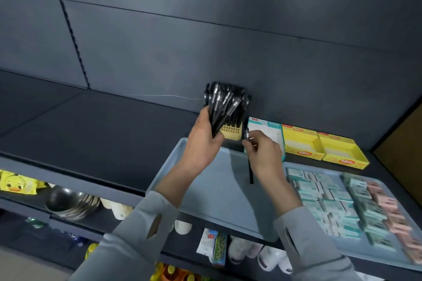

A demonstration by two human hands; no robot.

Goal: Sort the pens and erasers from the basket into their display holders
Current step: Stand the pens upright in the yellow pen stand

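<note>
Head view has our left hand [202, 141] clutching a bundle of black pens [225, 107] over the yellow holder [231, 132] at the shelf's back edge, right hand [265, 153] pinching one pen [250, 172]; we should feed singles straight into free holes.

We cannot see the lower ends of the pen bundle [225, 105] — the left hand [202, 141] covers them. The eraser tray [338, 246] runs off the right edge, its box labels too blurred to read — likewise the yellow boxes [319, 143].
</note>
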